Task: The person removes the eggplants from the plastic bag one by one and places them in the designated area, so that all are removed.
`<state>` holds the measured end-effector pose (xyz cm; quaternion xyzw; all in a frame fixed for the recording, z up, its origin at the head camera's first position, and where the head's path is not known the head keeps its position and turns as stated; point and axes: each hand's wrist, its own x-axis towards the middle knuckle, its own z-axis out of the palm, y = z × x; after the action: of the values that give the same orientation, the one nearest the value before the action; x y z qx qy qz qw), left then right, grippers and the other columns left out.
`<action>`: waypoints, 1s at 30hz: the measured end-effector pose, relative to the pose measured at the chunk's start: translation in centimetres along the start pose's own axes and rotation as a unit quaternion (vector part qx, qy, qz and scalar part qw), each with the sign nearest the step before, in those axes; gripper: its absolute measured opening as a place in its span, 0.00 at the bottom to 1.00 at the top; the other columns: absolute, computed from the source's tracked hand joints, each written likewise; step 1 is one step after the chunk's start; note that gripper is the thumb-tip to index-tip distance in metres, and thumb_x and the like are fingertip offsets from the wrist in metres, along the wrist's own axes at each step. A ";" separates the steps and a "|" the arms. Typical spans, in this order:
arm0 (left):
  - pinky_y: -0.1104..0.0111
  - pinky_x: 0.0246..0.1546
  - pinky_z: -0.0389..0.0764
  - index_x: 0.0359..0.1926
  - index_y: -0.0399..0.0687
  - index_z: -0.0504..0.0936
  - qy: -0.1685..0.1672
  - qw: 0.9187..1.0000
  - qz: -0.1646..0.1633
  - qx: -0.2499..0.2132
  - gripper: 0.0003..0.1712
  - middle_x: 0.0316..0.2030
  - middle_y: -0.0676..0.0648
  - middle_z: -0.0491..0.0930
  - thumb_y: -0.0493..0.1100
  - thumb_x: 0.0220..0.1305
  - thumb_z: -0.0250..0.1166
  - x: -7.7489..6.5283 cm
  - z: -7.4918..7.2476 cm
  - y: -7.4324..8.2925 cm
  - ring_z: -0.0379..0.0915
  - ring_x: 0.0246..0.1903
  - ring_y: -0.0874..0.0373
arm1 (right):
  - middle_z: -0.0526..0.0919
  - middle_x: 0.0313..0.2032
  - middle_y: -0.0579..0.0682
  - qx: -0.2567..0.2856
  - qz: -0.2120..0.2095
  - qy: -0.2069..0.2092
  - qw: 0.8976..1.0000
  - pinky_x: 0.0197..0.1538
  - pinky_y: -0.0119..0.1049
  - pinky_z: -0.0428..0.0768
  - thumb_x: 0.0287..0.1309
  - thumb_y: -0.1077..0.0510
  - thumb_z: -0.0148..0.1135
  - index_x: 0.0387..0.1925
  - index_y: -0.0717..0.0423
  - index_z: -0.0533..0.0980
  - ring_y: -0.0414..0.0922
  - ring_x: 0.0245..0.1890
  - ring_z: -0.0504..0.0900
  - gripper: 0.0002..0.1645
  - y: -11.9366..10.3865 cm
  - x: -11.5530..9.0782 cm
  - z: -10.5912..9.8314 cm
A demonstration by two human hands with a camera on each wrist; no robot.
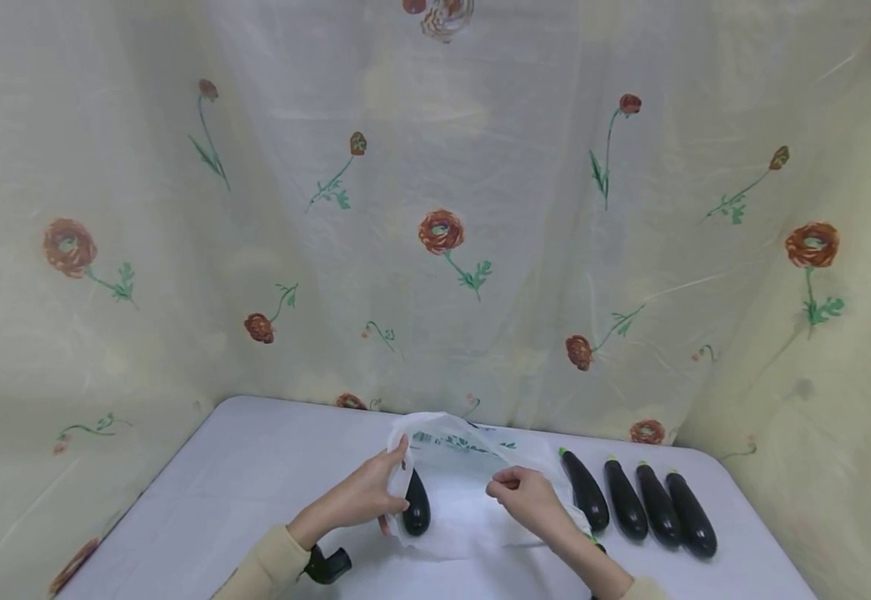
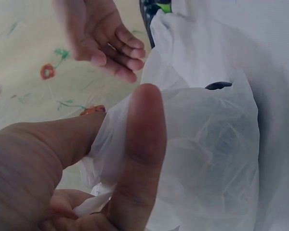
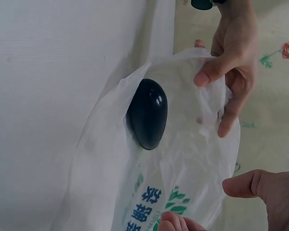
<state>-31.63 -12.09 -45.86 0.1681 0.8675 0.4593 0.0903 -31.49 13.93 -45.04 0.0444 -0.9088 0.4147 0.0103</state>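
A thin white plastic bag (image 1: 473, 521) with green and blue print lies spread at the table's front middle, its mouth held apart. My left hand (image 1: 371, 490) grips the bag's left edge, thumb on one side and fingers on the other. Inside that edge is a dark, glossy eggplant (image 1: 416, 507); its rounded end (image 3: 149, 115) shows in the right wrist view. Over the right part of the bag hovers my right hand (image 1: 531, 500), holding nothing, its fingers loosely bent. The right wrist view has its thumb (image 3: 243, 185) apart from the fingertips.
Several more eggplants (image 1: 656, 504) lie in a row on the white-covered table (image 1: 255, 467), right of the bag. Another is partly hidden by my right forearm. A flower-printed curtain (image 1: 510, 250) hangs behind and beside the table. A black camera mount (image 1: 327, 567) sits at my left wrist.
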 end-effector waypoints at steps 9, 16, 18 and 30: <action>0.63 0.17 0.85 0.76 0.39 0.42 -0.001 1.000 -0.002 -0.005 0.57 0.72 0.32 0.53 0.30 0.52 0.69 0.0 0.0 0.0 0.75 0.17 0.56 | 0.84 0.31 0.49 0.005 0.011 -0.021 1.000 0.35 0.36 0.83 0.51 0.53 0.64 0.40 0.62 0.81 0.41 0.31 0.81 0.18 -1.4 1.2 1.9; 0.64 0.17 0.84 0.76 0.40 0.42 -0.005 1.000 -0.008 -0.011 0.58 0.71 0.32 0.55 0.30 0.52 0.69 0.0 0.1 0.1 0.76 0.21 0.56 | 0.84 0.32 0.49 0.027 0.002 -0.034 0.999 0.35 0.35 0.82 0.53 0.53 0.64 0.39 0.61 0.81 0.40 0.31 0.80 0.16 -2.2 1.7 3.2; 0.64 0.17 0.84 0.76 0.40 0.42 -0.006 1.000 -0.009 -0.011 0.58 0.70 0.32 0.56 0.30 0.52 0.69 0.0 0.0 0.1 0.76 0.22 0.55 | 0.83 0.31 0.49 0.030 -0.005 -0.035 0.999 0.33 0.33 0.82 0.52 0.53 0.64 0.38 0.61 0.81 0.40 0.30 0.80 0.15 -2.4 1.8 3.6; 0.65 0.17 0.84 0.76 0.39 0.43 -0.010 1.000 -0.005 -0.009 0.56 0.68 0.32 0.58 0.30 0.53 0.68 -0.1 -0.3 0.2 0.76 0.20 0.56 | 0.83 0.29 0.50 0.011 -0.034 -0.042 0.998 0.29 0.32 0.79 0.51 0.53 0.65 0.34 0.62 0.83 0.42 0.29 0.76 0.15 -3.3 2.3 5.8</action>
<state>-31.60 -12.22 -45.50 0.1677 0.8632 0.4649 0.1032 -33.39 7.23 -46.30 0.0930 -0.9016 0.4222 -0.0144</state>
